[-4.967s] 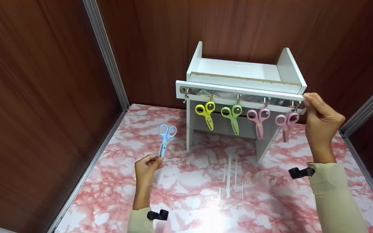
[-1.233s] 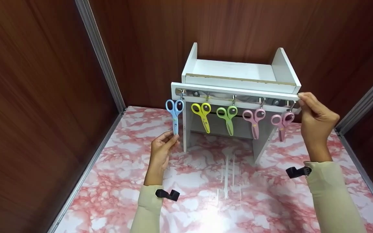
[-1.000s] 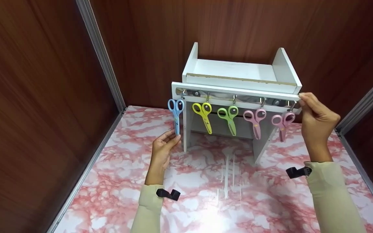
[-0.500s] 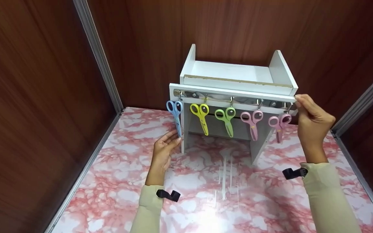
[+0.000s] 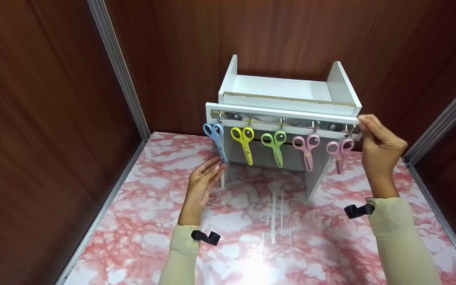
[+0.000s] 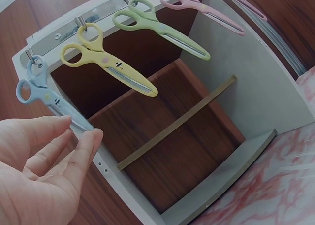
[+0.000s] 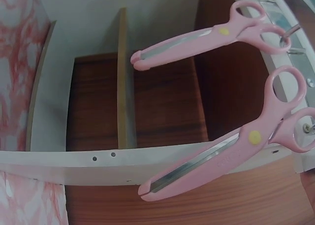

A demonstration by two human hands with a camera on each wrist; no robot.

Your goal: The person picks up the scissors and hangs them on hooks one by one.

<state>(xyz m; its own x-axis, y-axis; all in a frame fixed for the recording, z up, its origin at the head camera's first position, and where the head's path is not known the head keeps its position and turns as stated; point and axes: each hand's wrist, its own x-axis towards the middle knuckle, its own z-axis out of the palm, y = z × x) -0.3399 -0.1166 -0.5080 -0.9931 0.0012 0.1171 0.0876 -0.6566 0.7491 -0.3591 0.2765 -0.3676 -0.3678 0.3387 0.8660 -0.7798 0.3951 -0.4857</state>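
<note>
A pair of blue scissors (image 5: 215, 138) hangs by one finger loop from the leftmost hook, its blades tilted to the right. My left hand (image 5: 202, 182) is just below, fingers loosely spread, fingertips right at the blade tip. In the left wrist view the thumb and finger ends stand apart beside the blue blades. My right hand (image 5: 382, 150) pinches the right end of the white hook rack (image 5: 283, 111). Yellow scissors (image 5: 246, 144), green scissors (image 5: 276, 148), pink scissors (image 7: 197, 43) and a second pink pair (image 7: 221, 151) hang on the other hooks.
Behind the rack stands a white shelf unit (image 5: 283, 88) with raised sides and an open space below. The tabletop (image 5: 145, 221) has a red and white marbled surface with pale streaks. Brown wood panels (image 5: 180, 47) with metal edge strips enclose the area.
My left hand has brought the blue scissors up and right onto the leftmost hook, and its grip has loosened from the blades. My right hand keeps hold of the rack's end throughout.
</note>
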